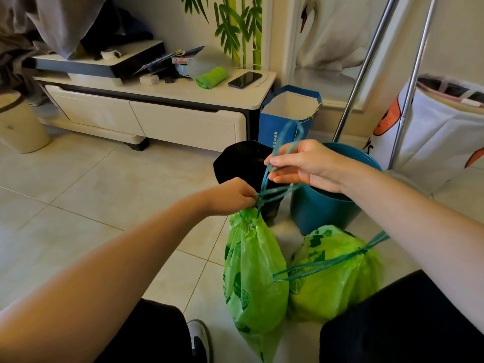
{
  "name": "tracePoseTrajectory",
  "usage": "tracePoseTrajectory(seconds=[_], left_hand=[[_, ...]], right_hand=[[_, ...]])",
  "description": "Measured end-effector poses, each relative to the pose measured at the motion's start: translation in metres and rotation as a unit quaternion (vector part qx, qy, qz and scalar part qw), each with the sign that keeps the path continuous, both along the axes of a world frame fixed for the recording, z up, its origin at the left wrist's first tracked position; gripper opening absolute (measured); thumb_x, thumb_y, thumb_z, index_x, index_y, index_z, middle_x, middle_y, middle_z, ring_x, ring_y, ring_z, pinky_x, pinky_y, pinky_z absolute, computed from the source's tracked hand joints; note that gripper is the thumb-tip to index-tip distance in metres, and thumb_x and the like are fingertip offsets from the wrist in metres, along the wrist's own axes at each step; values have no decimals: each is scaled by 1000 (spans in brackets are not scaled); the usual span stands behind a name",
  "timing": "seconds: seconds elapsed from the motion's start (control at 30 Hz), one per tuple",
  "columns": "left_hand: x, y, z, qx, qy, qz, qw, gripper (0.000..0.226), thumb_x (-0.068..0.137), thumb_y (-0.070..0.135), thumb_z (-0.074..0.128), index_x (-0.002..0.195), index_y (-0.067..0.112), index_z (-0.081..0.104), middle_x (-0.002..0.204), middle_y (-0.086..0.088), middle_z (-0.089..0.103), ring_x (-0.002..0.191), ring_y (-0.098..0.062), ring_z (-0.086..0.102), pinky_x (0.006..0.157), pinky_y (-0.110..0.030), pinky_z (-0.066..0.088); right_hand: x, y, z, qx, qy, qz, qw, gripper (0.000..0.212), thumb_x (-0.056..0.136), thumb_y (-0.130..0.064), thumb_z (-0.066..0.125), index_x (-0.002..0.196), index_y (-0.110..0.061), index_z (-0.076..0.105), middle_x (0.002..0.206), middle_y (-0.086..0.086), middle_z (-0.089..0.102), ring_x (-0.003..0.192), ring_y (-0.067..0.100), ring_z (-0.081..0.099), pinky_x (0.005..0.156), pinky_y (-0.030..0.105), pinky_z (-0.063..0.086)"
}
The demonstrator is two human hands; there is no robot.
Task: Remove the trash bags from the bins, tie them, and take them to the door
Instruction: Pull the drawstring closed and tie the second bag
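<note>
Green plastic fills the lower middle of the view: one bag (255, 279) hangs upright, its neck gathered tight, and a second bag (337, 276) sits on the tiled floor (86, 205) just to its right, touching it. The left hand (230, 196) is closed around the gathered neck of the hanging bag, pinching where the teal drawstring (272, 191) crosses itself. The right hand (306, 165) is above and to the right, thumb and fingers pinched on a loop of that same drawstring, pulling it up and away from the neck. The second bag's own drawstring (330, 263) is already knotted and trails across its top in a long loop.

Right behind the hands stand two bins: a black bin (241, 163), partly hidden by the left hand and the strings, and a teal bin (322, 208), whose rim is covered by the right wrist. A blue paper bag (288, 113) stands open behind them, against the right end of a low white cabinet (157, 113). On the cabinet's top near its right edge lie a phone (245, 79) and, just left of it, a green roll (210, 77). A metal rack (377, 74) slants up at the right, with a white fabric hamper (440, 137) behind it. A pale bin (18, 121) stands at the left edge of the floor. The person's dark-clad knees frame the bottom, one shoe (200, 339) showing between them.
</note>
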State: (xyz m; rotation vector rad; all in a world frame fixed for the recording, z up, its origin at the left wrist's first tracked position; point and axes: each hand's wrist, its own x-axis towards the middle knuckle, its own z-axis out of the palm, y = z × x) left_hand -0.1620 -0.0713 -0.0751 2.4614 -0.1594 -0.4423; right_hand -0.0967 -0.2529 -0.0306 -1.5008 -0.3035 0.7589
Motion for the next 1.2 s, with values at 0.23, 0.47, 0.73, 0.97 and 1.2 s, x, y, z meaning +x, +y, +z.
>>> tracePoseTrajectory(seconds=[0.23,0.47,0.73,0.97,1.2], left_hand=[[-11,-9,7,-19,16,-51,998,28,89,28,64,99,3,71,99,-16,70,83,-24,61,82,-35,50],[-11,-5,6,-111,20,-5,994,33,98,28,49,93,8,75,89,-13,67,78,-16,56,79,-36,48],[-6,13,5,-198,63,71,976,32,99,25,47,93,7,72,85,-5,66,86,-20,53,80,-33,44],[-3,22,-1,-264,130,102,950,28,100,27,43,111,16,67,85,2,67,91,-16,54,90,-33,43],[1,32,-3,-332,107,161,923,22,97,22,51,100,15,71,87,-2,64,92,-20,48,84,-30,44]], right_hand=[[-3,10,-6,55,-29,-24,998,15,86,4,61,100,8,64,79,14,71,80,25,73,75,28,60],[-7,11,-19,-246,-210,137,936,34,94,-30,54,125,-15,56,114,3,65,98,18,68,79,27,57],[-10,8,-8,-300,-212,178,913,25,96,-38,49,95,-19,66,63,-1,54,48,10,40,41,20,33],[-2,2,-1,-297,-197,109,928,29,95,-18,49,81,-3,70,57,0,58,39,7,40,37,16,31],[3,-16,9,-208,-77,167,961,27,95,-14,50,84,4,68,57,3,55,38,6,35,39,17,24]])
